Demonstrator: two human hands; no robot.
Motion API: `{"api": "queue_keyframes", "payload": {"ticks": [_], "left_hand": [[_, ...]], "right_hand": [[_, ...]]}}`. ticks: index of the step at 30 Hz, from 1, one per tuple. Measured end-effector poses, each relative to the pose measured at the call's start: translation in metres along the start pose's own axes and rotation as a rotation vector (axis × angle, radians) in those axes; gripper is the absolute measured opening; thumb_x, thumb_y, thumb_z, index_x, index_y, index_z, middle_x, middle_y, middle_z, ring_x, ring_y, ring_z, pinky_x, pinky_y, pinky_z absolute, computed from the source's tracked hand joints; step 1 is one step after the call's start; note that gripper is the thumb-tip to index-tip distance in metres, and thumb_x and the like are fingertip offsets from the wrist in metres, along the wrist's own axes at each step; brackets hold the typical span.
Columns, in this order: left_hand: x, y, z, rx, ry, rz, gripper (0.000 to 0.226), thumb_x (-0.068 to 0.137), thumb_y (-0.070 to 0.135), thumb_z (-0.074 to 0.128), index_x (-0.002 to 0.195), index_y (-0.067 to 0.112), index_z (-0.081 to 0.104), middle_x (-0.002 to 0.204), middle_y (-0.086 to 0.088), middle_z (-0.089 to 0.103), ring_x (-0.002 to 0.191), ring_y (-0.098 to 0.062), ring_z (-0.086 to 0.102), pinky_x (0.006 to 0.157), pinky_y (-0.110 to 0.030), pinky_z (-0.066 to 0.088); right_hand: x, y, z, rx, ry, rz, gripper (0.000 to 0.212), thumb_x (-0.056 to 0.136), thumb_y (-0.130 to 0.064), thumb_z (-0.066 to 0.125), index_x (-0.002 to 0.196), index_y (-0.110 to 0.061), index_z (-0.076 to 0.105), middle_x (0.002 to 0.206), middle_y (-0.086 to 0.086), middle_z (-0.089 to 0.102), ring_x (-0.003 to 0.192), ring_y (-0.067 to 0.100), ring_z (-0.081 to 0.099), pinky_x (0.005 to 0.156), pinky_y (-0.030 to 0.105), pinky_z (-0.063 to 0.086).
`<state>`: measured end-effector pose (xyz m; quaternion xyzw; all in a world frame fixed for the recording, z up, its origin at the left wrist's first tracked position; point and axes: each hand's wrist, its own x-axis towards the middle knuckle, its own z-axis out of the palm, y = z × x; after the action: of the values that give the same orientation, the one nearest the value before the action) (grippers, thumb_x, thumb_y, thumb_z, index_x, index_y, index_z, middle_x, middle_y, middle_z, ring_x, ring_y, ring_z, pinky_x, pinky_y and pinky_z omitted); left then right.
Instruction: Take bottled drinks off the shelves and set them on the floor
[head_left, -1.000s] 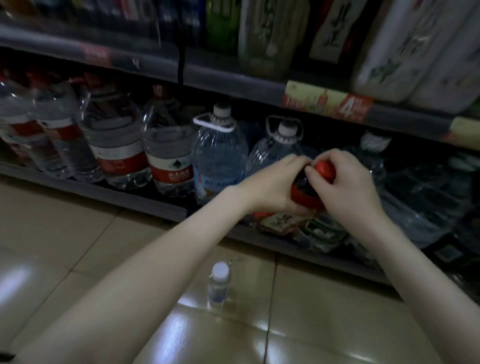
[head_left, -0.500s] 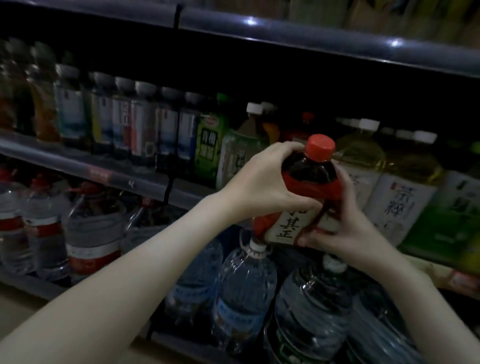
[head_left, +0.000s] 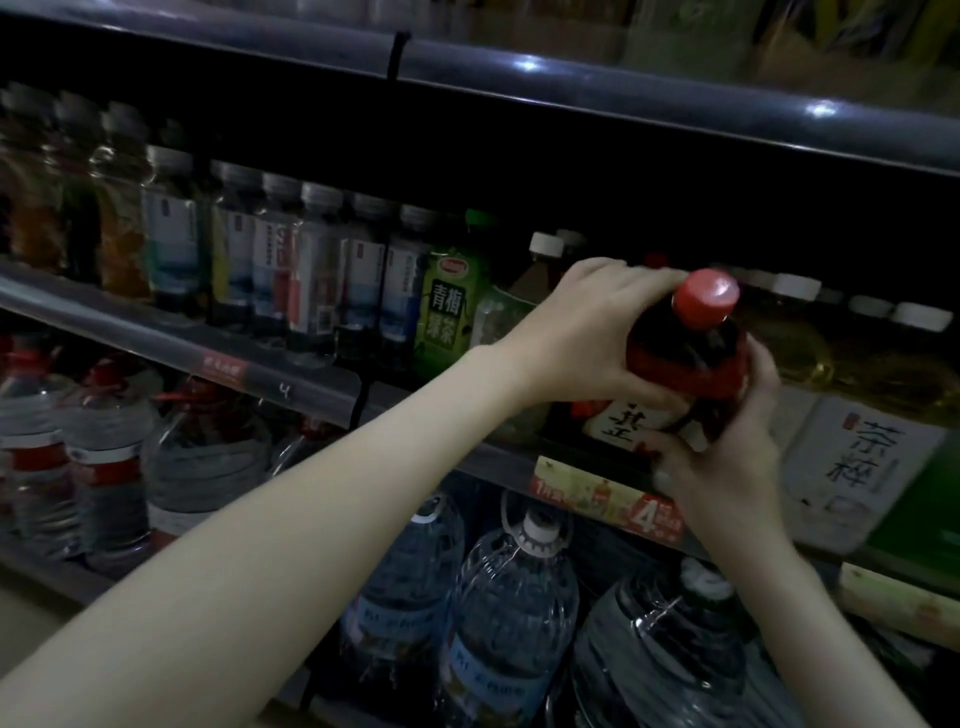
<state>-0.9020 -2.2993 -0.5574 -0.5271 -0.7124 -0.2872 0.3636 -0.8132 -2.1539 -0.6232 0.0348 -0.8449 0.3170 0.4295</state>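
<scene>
Both hands are clamped on the dark bottle with the red cap. The left hand grips its shoulder from above, and the right hand holds its lower part from below. I think two hands are used because it is full and heavy. It is in front of the middle shelf, right of the green tea bottle. Dark liquid seems to fill it; the big jugs below hold clear water

A yellow-and-red price strip marked 4 is seen centre right; a small red tag is fixed further left; a handwritten 4 is seen just beside it.
</scene>
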Motion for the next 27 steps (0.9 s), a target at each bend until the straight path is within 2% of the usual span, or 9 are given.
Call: {"api": "queue_keyframes", "payload": {"ticks": [3,5,8,11,14,17,22,25,27], "left_hand": [[-0.011,-0.014,0.007,0.042,-0.001,-0.048,0.089,0.064,0.059,0.076,0.136,0.015,0.049,0.132,0.001,0.057,0.128,-0.018,0.043,0.108,-0.035,0.009],[-0.013,-0.017,0.006,0.067,0.006,-0.101,0.087,0.065,0.062,0.074,0.137,0.020,0.049,0.134,0.004,0.055,0.134,-0.019,0.036,0.108,-0.036,0.004],[-0.006,-0.019,0.008,0.176,-0.050,-0.145,0.084,0.070,0.064,0.069,0.142,0.030,0.041,0.145,0.011,0.043,0.143,-0.020,0.014,0.111,-0.043,-0.006],[0.002,-0.024,0.013,0.302,-0.096,-0.196,0.085,0.076,0.068,0.060,0.147,0.032,0.031,0.155,0.008,0.028,0.146,-0.024,0.002,0.113,-0.048,-0.012],[0.004,-0.036,0.022,0.394,-0.096,-0.270,0.078,0.085,0.066,0.050,0.150,0.032,0.023,0.156,0.004,0.026,0.146,-0.026,0.004,0.113,-0.050,-0.008],[-0.002,-0.042,0.033,0.452,-0.103,-0.270,0.070,0.094,0.051,0.047,0.152,0.028,0.017,0.153,0.001,0.035,0.146,-0.024,0.010,0.111,-0.049,-0.005],[-0.045,-0.037,0.055,0.401,0.169,-0.164,0.061,0.088,0.025,0.058,0.146,0.017,0.039,0.149,-0.011,0.039,0.142,-0.029,0.025,0.114,-0.050,0.008],[-0.115,-0.025,0.067,0.344,0.179,-0.125,0.055,0.087,0.014,0.057,0.141,0.011,0.046,0.150,-0.016,0.037,0.141,-0.028,0.029,0.115,-0.049,0.019],[-0.179,-0.020,0.074,0.289,0.102,-0.131,0.051,0.087,0.010,0.054,0.137,0.007,0.049,0.148,-0.017,0.040,0.139,-0.028,0.032,0.114,-0.047,0.024]], "right_hand": [[-0.001,0.002,0.015,-0.041,-0.028,0.021,0.098,0.086,0.002,0.063,0.151,-0.034,-0.001,0.144,-0.001,0.038,0.127,0.017,0.044,0.100,0.038,0.044],[0.000,0.004,0.025,-0.081,0.005,-0.055,0.102,0.086,0.004,0.062,0.150,-0.037,-0.007,0.155,0.007,0.022,0.141,0.022,0.027,0.113,0.038,0.032],[0.003,0.008,0.040,-0.174,0.096,-0.151,0.097,0.085,-0.003,0.067,0.148,-0.037,0.002,0.157,0.016,0.011,0.145,0.027,0.013,0.112,0.023,0.015],[0.013,0.011,0.050,-0.363,0.211,-0.149,0.092,0.083,-0.031,0.070,0.149,-0.026,0.006,0.156,0.019,0.013,0.144,0.029,0.009,0.117,0.052,0.009],[0.034,0.013,0.051,-0.521,0.204,-0.130,0.093,0.081,-0.038,0.068,0.151,-0.012,0.013,0.155,0.016,0.022,0.144,0.024,0.009,0.112,0.064,0.015],[0.051,0.015,0.048,-0.614,0.161,-0.103,0.090,0.082,-0.037,0.068,0.150,-0.008,0.016,0.152,0.014,0.027,0.142,0.020,0.007,0.110,0.065,0.019],[0.016,0.013,0.055,-0.635,0.151,-0.160,0.081,0.090,-0.034,0.057,0.152,-0.015,0.009,0.158,0.010,0.013,0.146,0.023,0.001,0.111,0.066,0.016],[-0.073,0.017,0.079,-0.462,0.082,-0.273,0.064,0.091,-0.030,0.049,0.148,-0.010,0.025,0.148,0.010,0.029,0.138,0.027,0.027,0.113,0.049,0.022],[-0.147,0.026,0.101,-0.327,-0.136,-0.273,0.059,0.087,-0.026,0.053,0.141,-0.008,0.035,0.136,0.009,0.045,0.124,0.025,0.043,0.107,0.034,0.028]]}}
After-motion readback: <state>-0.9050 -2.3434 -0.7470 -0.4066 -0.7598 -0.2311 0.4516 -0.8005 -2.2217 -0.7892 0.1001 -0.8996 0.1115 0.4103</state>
